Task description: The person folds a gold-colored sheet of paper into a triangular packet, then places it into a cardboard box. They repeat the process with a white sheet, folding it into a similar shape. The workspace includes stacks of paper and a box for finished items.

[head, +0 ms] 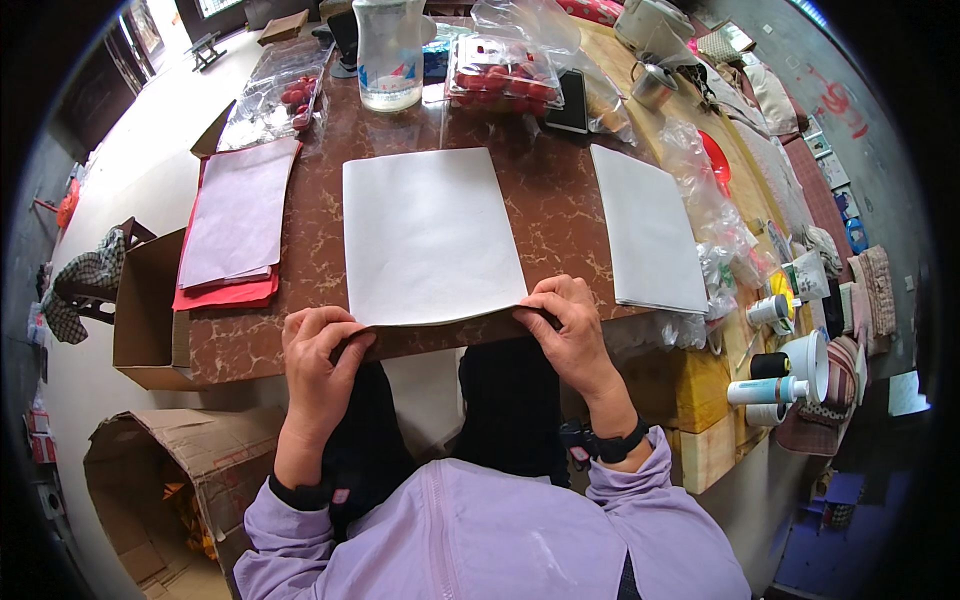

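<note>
A white sheet of paper [435,232], possibly folded or layered, lies before me on the brown marble-patterned table [547,202]. My left hand [322,349] pinches its near left corner between thumb and fingers. At the near right corner, my right hand [562,322] grips the paper the same way. The near edge bows slightly between my hands, close to the table's front edge. To the right rests a stack of folded white paper [649,232]. On the left, pale lilac sheets [236,214] lie over red paper [225,298].
At the back stand a plastic jug [390,60] and a clear box of red fruit [502,79], beside a phone [570,105]. An opened fruit pack [274,105] is at left. Cardboard boxes [150,307] flank the table's left side. Bottles [765,390] stand on the wooden surface at right.
</note>
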